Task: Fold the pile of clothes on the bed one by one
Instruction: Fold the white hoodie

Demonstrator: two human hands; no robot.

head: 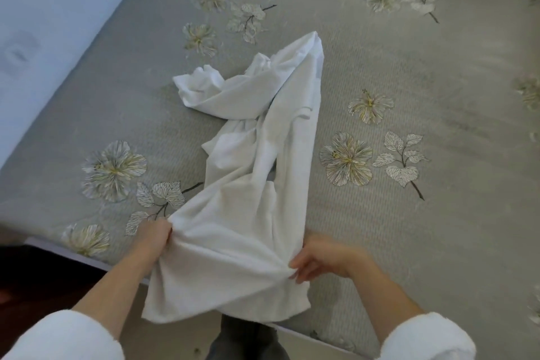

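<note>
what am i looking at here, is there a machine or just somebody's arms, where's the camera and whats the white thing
There is no machine here, only a person folding laundry. The single picture comes from a wide-angle camera worn on their head, looking forward and down, which is why the arms reach in from the bottom edge. The surface is a bed with a grey cover printed with pale flowers. On it lies one white garment, crumpled and twisted at its far end, with its near end hanging over the bed's edge. The left hand grips one side of that near end, and the right hand pinches the other side. The fluffy white sleeves are the person's own clothing.
</note>
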